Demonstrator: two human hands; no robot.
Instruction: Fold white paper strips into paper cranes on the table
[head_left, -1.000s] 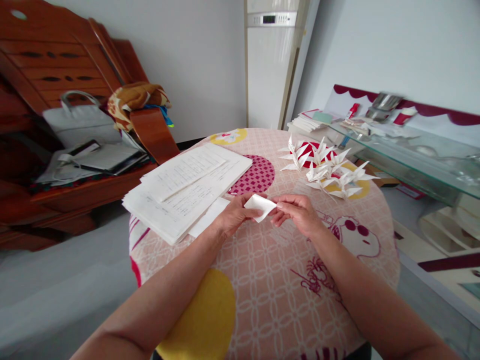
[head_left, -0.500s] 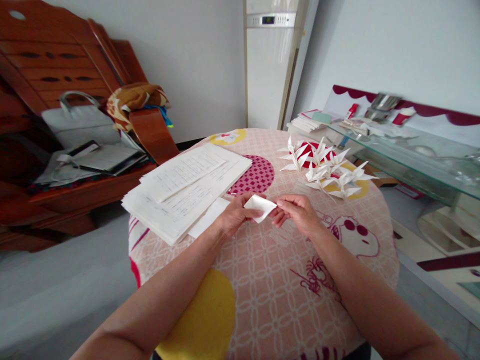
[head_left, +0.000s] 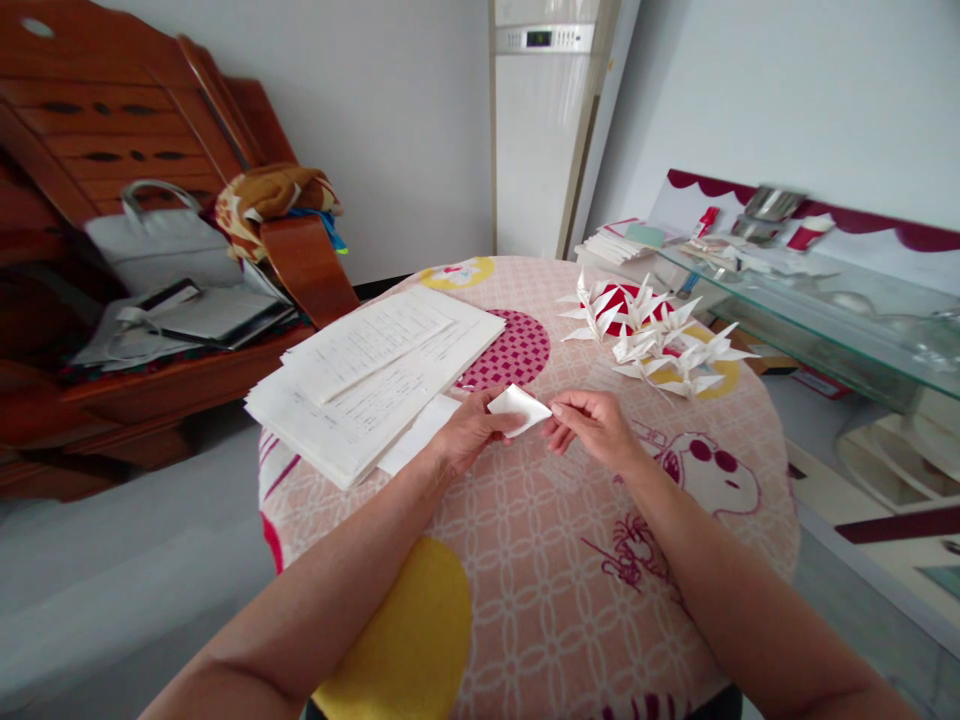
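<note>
A small folded piece of white paper [head_left: 519, 407] is held just above the round table [head_left: 540, 560]. My left hand [head_left: 469, 435] pinches its left side with thumb and fingers. My right hand [head_left: 596, 428] pinches its right corner with fingertips pressed together. Both forearms reach in from the bottom edge. Beyond my hands lie several finished white paper cranes [head_left: 652, 340] on the cloth. To the left sits a stack of printed sheets [head_left: 371, 375], with a blank white sheet [head_left: 416, 432] tucked beside it near my left wrist.
The table wears a pink patterned cloth with yellow and red circles. A wooden bench [head_left: 142, 300] on the left holds a grey bag [head_left: 161, 240] and papers. A glass shelf [head_left: 825, 300] with small items stands on the right. A tall white unit [head_left: 540, 130] stands at the back.
The folded paper has tilted slightly and looks a little flatter between my fingers. Both hands stay in nearly the same place.
</note>
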